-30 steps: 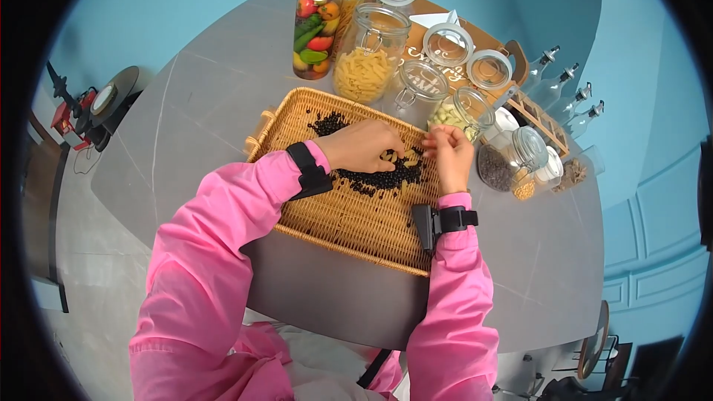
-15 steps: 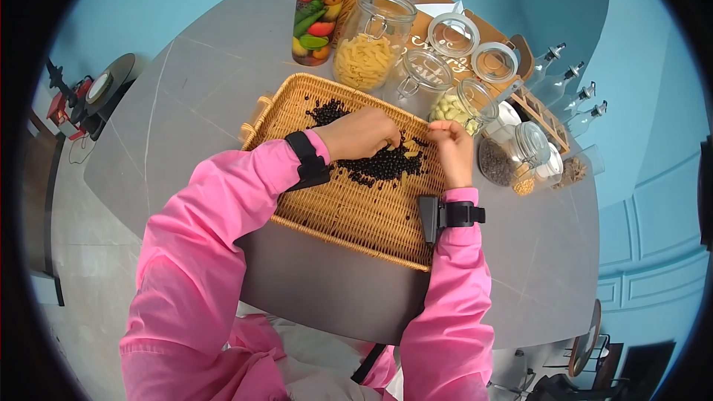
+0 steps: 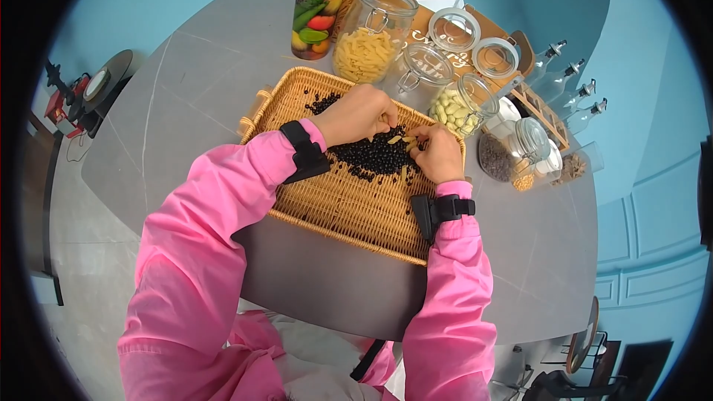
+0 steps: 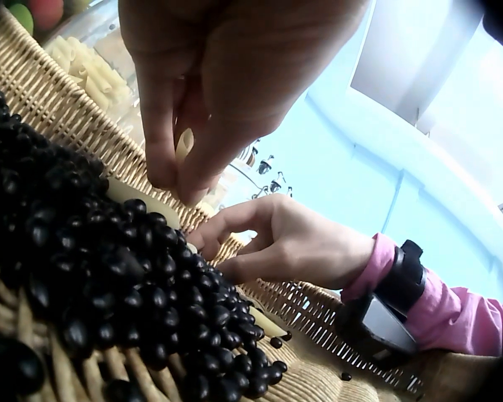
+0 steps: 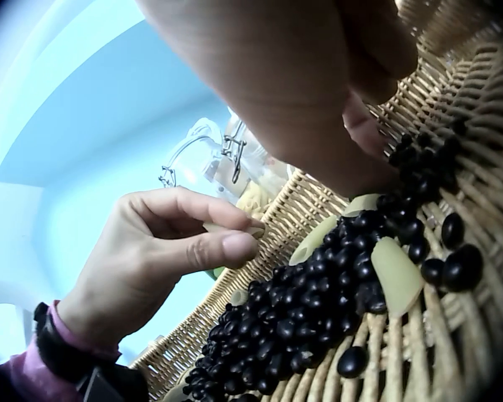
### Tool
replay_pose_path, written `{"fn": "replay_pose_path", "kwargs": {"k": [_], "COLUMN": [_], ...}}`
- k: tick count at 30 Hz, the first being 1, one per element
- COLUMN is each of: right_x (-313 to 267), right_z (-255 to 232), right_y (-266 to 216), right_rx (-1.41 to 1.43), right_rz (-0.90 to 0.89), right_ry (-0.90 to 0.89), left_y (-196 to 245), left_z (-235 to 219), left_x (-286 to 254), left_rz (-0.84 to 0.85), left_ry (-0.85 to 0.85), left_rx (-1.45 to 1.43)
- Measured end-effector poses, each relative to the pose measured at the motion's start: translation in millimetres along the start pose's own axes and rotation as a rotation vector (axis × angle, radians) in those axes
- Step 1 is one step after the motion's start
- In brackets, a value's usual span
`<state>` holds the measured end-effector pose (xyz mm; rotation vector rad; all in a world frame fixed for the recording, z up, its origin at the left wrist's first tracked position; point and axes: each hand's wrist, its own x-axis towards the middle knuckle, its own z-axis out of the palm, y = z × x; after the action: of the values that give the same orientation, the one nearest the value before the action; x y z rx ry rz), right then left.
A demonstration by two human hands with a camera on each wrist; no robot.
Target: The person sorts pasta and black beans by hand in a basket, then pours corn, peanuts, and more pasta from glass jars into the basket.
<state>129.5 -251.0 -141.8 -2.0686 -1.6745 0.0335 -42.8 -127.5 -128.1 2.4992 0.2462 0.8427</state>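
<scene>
A wicker basket [image 3: 319,215] holds a spread of black beans [image 3: 371,156] with several pale penne pieces [image 5: 396,276] among them. My left hand [image 3: 360,115] is over the beans, pinching a piece of penne [image 4: 184,144] between thumb and fingers. At the basket's right side, my right hand [image 3: 440,154] reaches down with curved fingers to the edge of the beans, right beside some penne. Beans and the hand itself hide its fingertips, and I cannot tell whether they grip a piece.
Beyond the basket stand an open jar of penne [image 3: 364,56], a tall jar of colourful vegetables [image 3: 318,11] and a clear clip-top jar [image 3: 420,74]. A jar of pale green pieces [image 3: 453,110] is close to the basket's right corner. Stoppered bottles [image 3: 553,78] stand farther right.
My right hand has moved from the basket's right rim down and left into the beans. My left hand has lifted slightly from the beans with a penne piece between its fingers.
</scene>
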Motion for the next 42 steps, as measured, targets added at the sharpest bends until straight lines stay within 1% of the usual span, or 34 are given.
{"fn": "replay_pose_path", "kwargs": {"k": [2,5,7,11,13,14,17,19,20,22,23,25,26,28,30,32,33,34,35,36,38,39,41,42], "right_x": [1.0,0.6,0.6,-0.2,-0.8,-0.8,-0.1,0.7,1.3,3.5,5.2,7.9,7.4,4.8,3.5,3.8,4.2,4.1,4.0,4.2,3.9,4.0,4.3,3.3], "right_z": [1.5,0.8,-1.5,-1.8,-1.9,-2.4,-5.2,-7.6,-7.4,-4.7,-1.0,7.5,3.9,-5.0,-12.2,-11.9,-9.6,-8.0,-7.6,-7.8,-7.4,-6.6,-9.7,-15.3], "right_y": [0.2,-1.0,-5.7,-7.7,-8.4,-8.8,-10.6,-12.1,-10.5,-2.9,2.8,13.6,7.7,-3.4,-13.4,-15.0,-13.5,-12.8,-13.1,-13.7,-13.5,-13.0,-15.7,-19.8], "right_rx": [0.006,0.025,0.002,0.002,-0.048,-0.048,-0.033,0.001,0.002,0.189,0.19,0.742,0.744,1.028,1.074,1.122,1.14,1.156,1.158,1.149,1.141,1.154,1.167,1.174], "right_rz": [0.015,0.018,0.041,0.032,-0.01,-0.01,0.036,0.125,0.125,0.131,0.129,0.198,0.197,0.251,0.27,0.289,0.232,0.176,0.178,0.168,0.159,0.15,0.138,0.222], "right_ry": [0.006,0.027,0.016,0.036,0.104,0.103,0.131,0.096,0.097,0.135,0.135,0.066,0.066,0.046,0.033,0.018,0.006,-0.006,-0.005,-0.017,-0.028,-0.022,-0.017,-0.005], "left_y": [0.2,-1.8,-1.4,-0.2,-0.1,0.2,1.4,-3.3,-4.7,-6.6,-6.6,-7.0,-6.9,-5.6,0.0,7.0,8.0,8.8,9.6,10.5,12.3,11.0,8.0,7.3], "left_z": [-1.1,-0.7,-1.1,-1.5,-2.0,-2.4,-3.7,-2.3,-1.7,0.3,0.0,-1.1,-1.5,-1.4,-2.6,-3.0,-2.4,-1.6,-1.0,-1.4,-3.3,-1.8,1.2,0.6], "left_x": [0.0,0.7,0.7,0.3,0.3,0.3,-0.3,-0.6,-0.4,-0.5,-0.5,-0.3,0.0,0.3,1.2,2.9,3.2,3.2,2.9,2.3,1.3,1.2,1.6,2.1], "left_rz": [0.007,-0.005,-0.012,-0.005,-0.01,-0.016,-0.039,-0.029,-0.019,-0.024,-0.03,-0.04,-0.048,-0.066,-0.082,-0.168,-0.168,-0.171,-0.173,-0.173,-0.17,-0.169,-0.162,-0.162], "left_ry": [0.054,0.082,0.083,0.1,0.097,0.095,0.1,0.095,0.091,0.105,0.118,0.12,0.122,0.123,0.124,0.094,0.093,0.061,0.029,0.028,0.002,0.001,0.085,0.086], "left_rx": [0.011,0.0,0.005,0.015,0.016,0.017,0.009,0.031,0.054,0.055,0.057,0.049,0.037,-0.013,-0.064,-0.306,-0.305,-0.368,-0.431,-0.432,-0.285,-0.284,-0.378,-0.377]}}
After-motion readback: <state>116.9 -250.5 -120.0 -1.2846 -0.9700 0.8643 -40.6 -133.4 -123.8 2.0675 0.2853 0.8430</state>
